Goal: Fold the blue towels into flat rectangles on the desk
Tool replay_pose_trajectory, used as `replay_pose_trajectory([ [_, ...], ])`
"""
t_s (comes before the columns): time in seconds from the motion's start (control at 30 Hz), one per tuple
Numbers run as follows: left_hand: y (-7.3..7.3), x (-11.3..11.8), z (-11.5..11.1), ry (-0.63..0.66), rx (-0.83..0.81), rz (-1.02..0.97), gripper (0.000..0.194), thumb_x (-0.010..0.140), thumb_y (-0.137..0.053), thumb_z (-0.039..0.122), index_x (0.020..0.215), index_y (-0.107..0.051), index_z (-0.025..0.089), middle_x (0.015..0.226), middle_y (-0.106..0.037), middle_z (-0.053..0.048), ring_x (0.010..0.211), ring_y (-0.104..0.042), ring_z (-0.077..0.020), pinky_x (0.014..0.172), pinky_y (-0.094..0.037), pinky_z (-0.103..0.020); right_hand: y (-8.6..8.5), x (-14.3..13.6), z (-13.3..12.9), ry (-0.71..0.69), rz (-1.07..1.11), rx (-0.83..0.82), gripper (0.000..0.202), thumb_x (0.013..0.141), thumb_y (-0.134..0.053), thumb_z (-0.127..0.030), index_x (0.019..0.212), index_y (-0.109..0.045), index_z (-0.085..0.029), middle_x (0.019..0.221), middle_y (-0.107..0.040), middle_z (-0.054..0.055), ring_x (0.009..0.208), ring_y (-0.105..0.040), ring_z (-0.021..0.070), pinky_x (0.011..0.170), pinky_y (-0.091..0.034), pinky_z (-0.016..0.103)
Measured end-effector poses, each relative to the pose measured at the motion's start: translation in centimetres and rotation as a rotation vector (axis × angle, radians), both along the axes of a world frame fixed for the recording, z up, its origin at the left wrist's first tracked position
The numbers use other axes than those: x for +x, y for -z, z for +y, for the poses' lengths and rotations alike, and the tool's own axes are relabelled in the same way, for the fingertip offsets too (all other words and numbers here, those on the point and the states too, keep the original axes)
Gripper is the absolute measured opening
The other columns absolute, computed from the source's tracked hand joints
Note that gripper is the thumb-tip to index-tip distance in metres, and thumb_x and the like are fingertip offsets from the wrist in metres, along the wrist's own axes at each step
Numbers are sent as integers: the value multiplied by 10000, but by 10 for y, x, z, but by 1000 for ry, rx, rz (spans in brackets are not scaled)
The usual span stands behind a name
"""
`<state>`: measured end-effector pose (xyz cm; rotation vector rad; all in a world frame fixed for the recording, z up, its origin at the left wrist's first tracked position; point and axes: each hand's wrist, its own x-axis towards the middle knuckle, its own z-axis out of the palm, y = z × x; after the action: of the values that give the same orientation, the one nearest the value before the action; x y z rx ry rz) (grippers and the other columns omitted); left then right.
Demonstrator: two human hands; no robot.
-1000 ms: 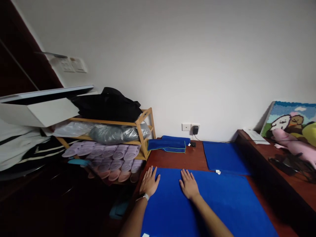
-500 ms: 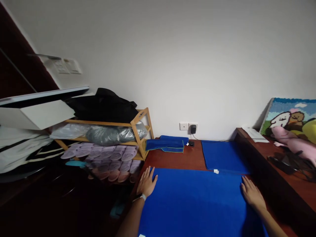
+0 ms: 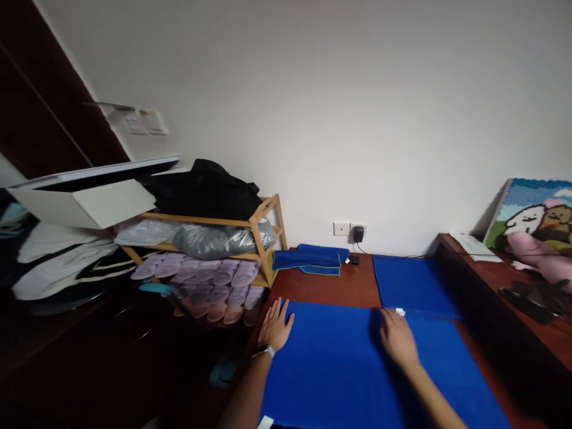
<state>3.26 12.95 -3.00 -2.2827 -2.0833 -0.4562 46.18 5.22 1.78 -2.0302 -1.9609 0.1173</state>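
Observation:
A large blue towel [image 3: 330, 363] lies spread on a reddish-brown wooden tabletop, with a white tag at its near left corner. My left hand [image 3: 276, 328], a watch on its wrist, rests flat with fingers apart on the towel's far left corner. Over the far edge of the same towel is my right hand [image 3: 399, 338], smeared by motion; its fingers point down and I cannot make out whether they touch the cloth. Just beyond it lies a smaller blue towel [image 3: 413, 286], its white tag beside my fingers. Folded blue cloths [image 3: 313, 260] with green edging sit at the back left.
A wooden rack [image 3: 263, 238] with lilac slippers [image 3: 223, 271], plastic-wrapped items and a black bag [image 3: 205, 193] stands left. A black plug [image 3: 358, 234] with a cable is in the wall. On a raised ledge right are papers [image 3: 474, 245], a pink plush toy [image 3: 536, 253] and a picture [image 3: 522, 208].
My right hand has left the towel's far right corner and moved left to around the middle-right of its far edge. My left hand stays on its corner. The view has turned slightly left.

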Motion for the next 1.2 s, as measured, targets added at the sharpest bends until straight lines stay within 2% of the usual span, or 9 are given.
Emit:
replay_pose_trajectory([
  [0.13,-1,-1,0,4,-2,11,630,1023,-366,509,1565,-407,190,1667,-365,-135,1536,-335,-281,1246,-300,-473,0,-123,14,-299,98,-87,651,1017,-218,-461,1566,-413,-170,1628,-413,58,1540,-296,232,1291,-151,442],
  [0.23,2,-2,2,-1,7,13,621,1022,-367,505,1564,-408,206,1658,-386,-125,1530,-350,-275,1239,-309,-481,2,-148,23,-311,123,-178,668,1029,-203,-505,1602,-326,-185,1667,-318,50,1563,-225,239,1289,-145,477],
  [0.33,4,-3,4,-6,12,18,615,1020,-366,497,1561,-412,208,1660,-382,-127,1530,-349,-278,1235,-311,-492,14,-110,22,-217,103,-181,667,1027,-213,-514,1607,-314,-200,1676,-288,40,1569,-202,233,1288,-137,487],
  [0.6,5,-3,6,1,22,15,632,1010,-374,515,1565,-406,215,1659,-389,-115,1530,-348,-280,1240,-301,-484,59,123,-25,269,47,-86,789,914,-179,-615,1562,-425,-239,1614,-447,71,1540,-285,306,1257,-232,540],
  [0.73,5,-3,6,-11,20,27,630,1014,-369,515,1559,-417,203,1653,-397,-124,1523,-362,-279,1239,-309,-474,65,186,-35,393,89,-64,838,829,-130,-701,1551,-411,-383,1579,-494,69,1504,-343,365,1209,-290,577],
  [0.8,3,-2,6,-11,11,33,633,1017,-363,518,1559,-418,196,1657,-387,-133,1524,-361,-279,1239,-309,-471,69,194,-35,411,121,-33,836,806,-134,-734,1549,-384,-442,1565,-512,39,1500,-347,377,1206,-281,596],
  [1.03,-3,1,2,-11,-9,27,634,1017,-363,506,1562,-410,186,1667,-363,-140,1537,-334,-275,1247,-292,-471,63,192,-28,421,111,-78,779,814,-206,-669,1465,-523,-379,1525,-547,107,1461,-406,413,1180,-262,663],
  [1.13,-4,1,1,-11,-10,19,641,1015,-376,507,1560,-414,173,1663,-366,-152,1535,-337,-284,1250,-291,-475,46,154,-24,391,62,-44,720,853,-181,-643,1438,-541,-428,1507,-574,39,1485,-368,410,1201,-231,651],
  [1.2,-4,1,0,-12,-10,23,638,1017,-375,504,1560,-414,172,1661,-368,-151,1536,-337,-279,1252,-289,-468,33,104,-18,275,18,-37,733,900,-173,-592,1486,-524,-326,1539,-544,53,1510,-328,396,1234,-212,620],
])
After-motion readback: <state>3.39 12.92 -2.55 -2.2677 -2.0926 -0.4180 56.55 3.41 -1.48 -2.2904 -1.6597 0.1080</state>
